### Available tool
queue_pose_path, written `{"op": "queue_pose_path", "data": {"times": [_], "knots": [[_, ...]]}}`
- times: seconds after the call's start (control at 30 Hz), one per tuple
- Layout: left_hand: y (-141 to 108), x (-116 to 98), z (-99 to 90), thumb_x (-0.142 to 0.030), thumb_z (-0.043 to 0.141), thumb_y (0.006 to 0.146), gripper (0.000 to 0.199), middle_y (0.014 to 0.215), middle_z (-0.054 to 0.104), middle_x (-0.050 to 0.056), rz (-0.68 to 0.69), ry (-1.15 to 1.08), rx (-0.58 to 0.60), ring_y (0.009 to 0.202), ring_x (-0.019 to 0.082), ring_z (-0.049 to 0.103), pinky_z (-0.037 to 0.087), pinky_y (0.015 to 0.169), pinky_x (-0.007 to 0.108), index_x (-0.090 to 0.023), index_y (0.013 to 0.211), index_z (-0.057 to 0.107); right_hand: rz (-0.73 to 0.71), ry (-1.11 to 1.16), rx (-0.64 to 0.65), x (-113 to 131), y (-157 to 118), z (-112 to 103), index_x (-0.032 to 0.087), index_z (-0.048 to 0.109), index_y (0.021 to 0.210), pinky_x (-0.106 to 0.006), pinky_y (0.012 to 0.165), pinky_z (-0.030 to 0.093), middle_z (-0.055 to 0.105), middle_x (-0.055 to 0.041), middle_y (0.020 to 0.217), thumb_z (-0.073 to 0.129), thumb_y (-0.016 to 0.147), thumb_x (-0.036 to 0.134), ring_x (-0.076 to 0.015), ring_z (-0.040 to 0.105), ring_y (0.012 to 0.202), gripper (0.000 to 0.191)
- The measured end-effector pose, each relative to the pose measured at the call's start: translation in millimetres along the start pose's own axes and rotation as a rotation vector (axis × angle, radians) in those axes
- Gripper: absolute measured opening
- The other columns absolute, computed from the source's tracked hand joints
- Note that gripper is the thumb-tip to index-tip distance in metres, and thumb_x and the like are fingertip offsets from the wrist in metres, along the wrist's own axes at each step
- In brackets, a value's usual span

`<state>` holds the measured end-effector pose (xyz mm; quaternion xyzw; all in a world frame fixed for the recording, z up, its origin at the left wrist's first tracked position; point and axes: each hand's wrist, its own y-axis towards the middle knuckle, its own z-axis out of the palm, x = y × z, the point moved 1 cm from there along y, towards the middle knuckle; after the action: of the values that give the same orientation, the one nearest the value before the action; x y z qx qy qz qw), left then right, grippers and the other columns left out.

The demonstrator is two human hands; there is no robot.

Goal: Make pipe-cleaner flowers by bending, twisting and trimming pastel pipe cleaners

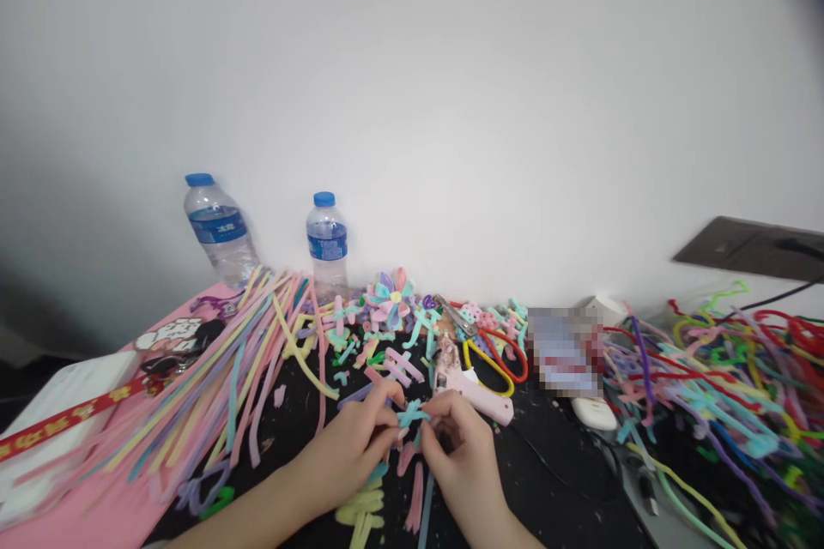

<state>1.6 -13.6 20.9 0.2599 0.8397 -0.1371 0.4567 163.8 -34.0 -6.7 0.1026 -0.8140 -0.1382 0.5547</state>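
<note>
Between the fingertips of both hands is a small light-blue pipe cleaner piece [412, 414], bent into a crossed shape. My left hand [351, 442] pinches its left end, and my right hand [460, 446] pinches the right end. Just beyond my right hand lies a pink glue gun [473, 393]. Scissors with yellow and red handles [493, 369] rest behind it. A lilac and pink bent piece [400, 367] lies just past my fingers. Below my hands are a pale-yellow folded pipe cleaner piece [360, 510] and a pink strip [415, 497].
Long pastel pipe cleaners [238, 377] fan out at left, near a white box [70, 395] with a red ribbon. Two water bottles [330, 244] stand by the wall. A multicoloured flower [395, 297] sits among small pieces. At right are tangled pipe cleaners [727, 377] and a white case [593, 413].
</note>
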Motion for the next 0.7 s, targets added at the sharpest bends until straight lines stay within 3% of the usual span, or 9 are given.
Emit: {"op": "queue_pose_path", "data": {"times": [0.13, 0.3, 0.53, 0.7], "knots": [[1.5, 2.7, 0.6, -0.017, 0.038, 0.085, 0.018, 0.065, 0.06, -0.004, -0.029, -0.028, -0.023, 0.058, 0.014, 0.057, 0.041, 0.061, 0.022, -0.02, 0.102, 0.041, -0.064, -0.06, 0.072, 2.1, 0.4, 0.1, 0.017, 0.059, 0.082, -0.024, 0.057, 0.042, 0.056, -0.002, 0.072, 0.048, 0.076, 0.007, -0.0151, 0.055, 0.064, 0.016], [1.3, 2.4, 1.0, -0.016, 0.04, 0.084, 0.017, 0.063, 0.061, -0.003, -0.018, -0.036, -0.038, 0.057, 0.013, 0.057, 0.041, 0.061, 0.02, -0.018, 0.097, 0.05, -0.05, -0.061, 0.067, -1.6, 0.4, -0.9, 0.017, 0.062, 0.084, -0.023, 0.057, 0.043, 0.058, -0.0001, 0.067, 0.05, 0.075, 0.006, -0.0142, 0.056, 0.06, 0.018], [2.8, 4.2, 1.0, -0.013, 0.046, 0.08, 0.019, 0.058, 0.058, -0.002, 0.02, 0.0, -0.1, 0.055, 0.011, 0.055, 0.039, 0.055, 0.017, -0.016, 0.07, 0.061, -0.16, 0.024, 0.104, 9.8, 3.1, -3.3, 0.016, 0.06, 0.077, -0.025, 0.068, 0.046, 0.062, -0.0032, 0.076, 0.052, 0.074, 0.003, -0.0161, 0.059, 0.073, 0.016], [0.6, 7.8, 4.4, -0.012, 0.047, 0.079, 0.021, 0.071, 0.065, 0.0, 0.063, -0.038, -0.126, 0.062, 0.012, 0.058, 0.043, 0.061, 0.018, -0.018, 0.089, 0.065, -0.201, -0.053, 0.111, 12.6, 2.9, -3.8, 0.017, 0.061, 0.079, -0.023, 0.065, 0.045, 0.061, -0.0026, 0.074, 0.049, 0.076, 0.002, -0.0151, 0.058, 0.07, 0.019]]}}
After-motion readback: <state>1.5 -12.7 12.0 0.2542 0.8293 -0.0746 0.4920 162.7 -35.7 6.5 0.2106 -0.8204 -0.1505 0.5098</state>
